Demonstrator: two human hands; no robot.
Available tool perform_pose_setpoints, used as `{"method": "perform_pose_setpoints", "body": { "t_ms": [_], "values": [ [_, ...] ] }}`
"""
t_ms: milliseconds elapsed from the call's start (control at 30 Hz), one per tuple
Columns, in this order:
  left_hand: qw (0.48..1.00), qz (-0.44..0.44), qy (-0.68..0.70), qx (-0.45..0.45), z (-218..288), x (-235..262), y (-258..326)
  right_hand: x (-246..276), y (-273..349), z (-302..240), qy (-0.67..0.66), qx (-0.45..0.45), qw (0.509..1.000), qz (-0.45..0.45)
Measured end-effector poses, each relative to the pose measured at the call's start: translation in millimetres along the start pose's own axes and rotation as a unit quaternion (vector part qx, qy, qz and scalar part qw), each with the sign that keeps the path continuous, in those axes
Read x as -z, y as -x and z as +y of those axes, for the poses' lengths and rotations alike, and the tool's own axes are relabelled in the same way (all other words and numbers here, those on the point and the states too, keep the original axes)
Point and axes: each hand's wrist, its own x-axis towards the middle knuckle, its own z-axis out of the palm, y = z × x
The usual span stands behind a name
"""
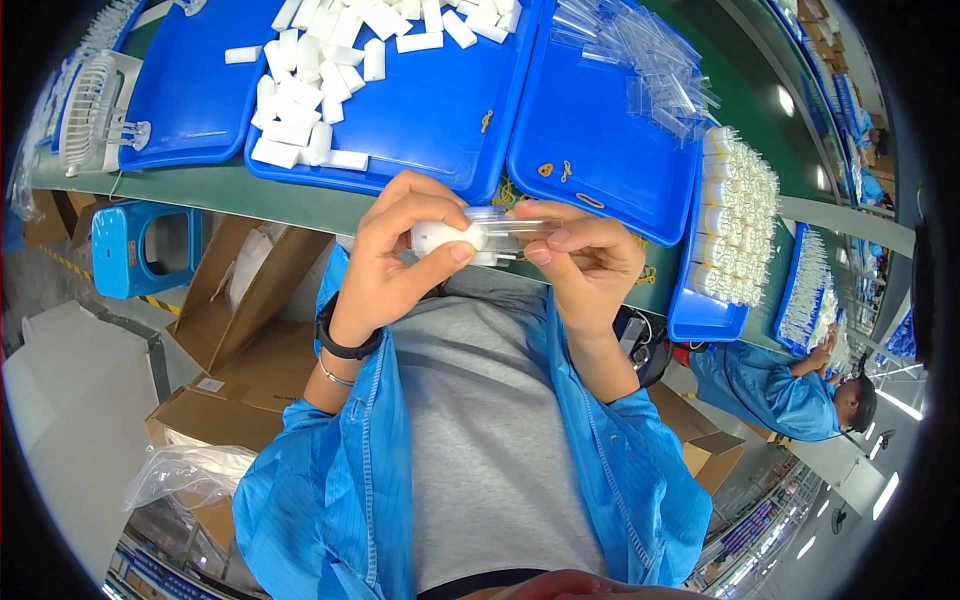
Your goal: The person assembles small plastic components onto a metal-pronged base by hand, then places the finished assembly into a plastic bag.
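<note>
Over the near edge of the bench, my left hand [392, 250] is closed around a white rounded plastic part [436, 236], thumb and fingers pinching it from both sides. My right hand [592, 262] pinches a clear plastic piece [520, 228] between thumb and fingers. The clear piece reaches leftward to the white part and meets or overlaps it; I cannot tell whether the two are joined. Beyond my left hand, white blocks [299, 95] lie heaped in a blue tray [430, 135]. Clear plastic pieces [640, 65] fill the far part of another blue tray [600, 165].
To the right, white-and-yellow parts [730, 220] stand stacked in a narrow blue tray [705, 318]. Rubber bands [590, 200] are scattered about. At left are a small white fan [90, 115], a blue stool [145, 250] and cardboard boxes [235, 300]. A co-worker [770, 385] sits at right.
</note>
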Motion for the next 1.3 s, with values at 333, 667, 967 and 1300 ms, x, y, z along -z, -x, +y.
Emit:
{"method": "perform_pose_setpoints", "body": {
  "t_ms": [333,667,967,1300],
  "values": [
    [0.999,0.003,0.041,-0.018,-6.4,0.8,-2.2,15.6,-11.4,-3.3,0.047,-0.031,0.998,-0.036],
    [0.993,0.051,0.106,0.023,-10.1,-6.2,0.5,6.4,-0.4,1.7,-0.029,-0.043,0.999,0.016],
    [0.997,0.051,0.058,-0.016,-10.8,-6.9,0.4,10.0,4.3,3.5,0.022,0.001,1.000,0.006],
    [0.956,-0.003,0.291,0.040,-9.6,-2.1,-5.5,19.8,-13.9,-7.5,0.042,-0.024,0.999,0.020]
  ]
}}
